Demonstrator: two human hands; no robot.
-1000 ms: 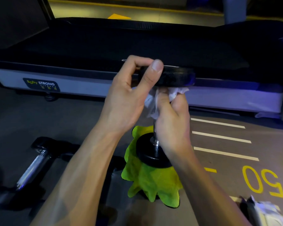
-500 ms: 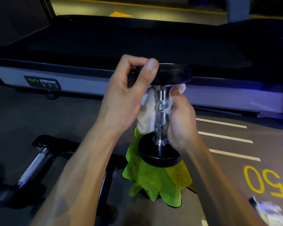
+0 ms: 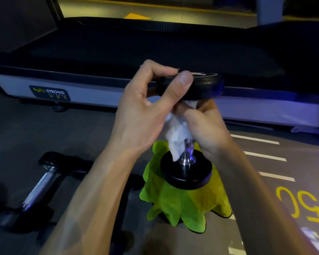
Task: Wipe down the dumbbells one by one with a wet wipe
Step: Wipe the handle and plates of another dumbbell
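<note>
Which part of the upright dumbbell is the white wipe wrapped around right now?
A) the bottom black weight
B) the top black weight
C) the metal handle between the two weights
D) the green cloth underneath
C: the right hand grips the white wipe around the metal handle of the dumbbell, while the left hand holds the top weight.

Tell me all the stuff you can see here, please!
Dumbbell held upright: one, black ends, silver handle, centre, over the cloth.
Wet wipe: one, white, wrapped round the handle.
Cloth: one, lime green, on the floor.
Dumbbell on the floor: one, black and silver, lower left.
Treadmill: one, black deck, pale side rail, behind.
Floor number 50: one, yellow, right.
Left hand: grips the top end.
Right hand: grips the wipe round the handle.
</note>
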